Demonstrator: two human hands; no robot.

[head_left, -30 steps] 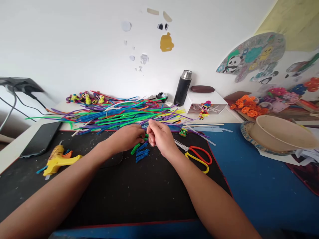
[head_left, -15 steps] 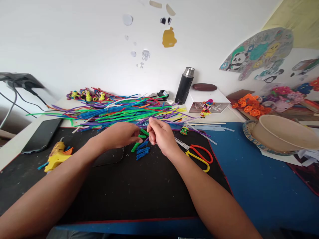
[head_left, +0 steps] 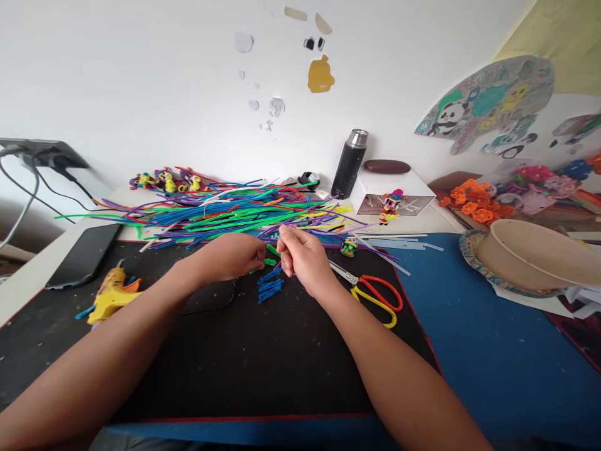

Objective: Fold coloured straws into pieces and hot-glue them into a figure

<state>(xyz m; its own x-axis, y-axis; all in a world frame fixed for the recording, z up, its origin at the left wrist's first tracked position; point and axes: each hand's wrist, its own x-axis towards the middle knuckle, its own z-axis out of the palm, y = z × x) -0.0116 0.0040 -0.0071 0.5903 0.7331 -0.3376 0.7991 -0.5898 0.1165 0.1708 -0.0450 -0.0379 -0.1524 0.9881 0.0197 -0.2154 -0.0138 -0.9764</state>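
Head view: short, bright green strips (head_left: pixel 269 262) beside short blue strips (head_left: pixel 270 292).

Tally of Articles

One left hand (head_left: pixel 230 257) and one right hand (head_left: pixel 306 258) are showing; one flask (head_left: pixel 349 169) is standing; one phone (head_left: pixel 83 255), one glue gun (head_left: pixel 111 297), one pair of scissors (head_left: pixel 346 273), one white box (head_left: pixel 413 186) and one oval case (head_left: pixel 387 166) are resting; short blue pieces (head_left: pixel 271 288) and coloured stems (head_left: pixel 225 213) are overlapping beyond counting.
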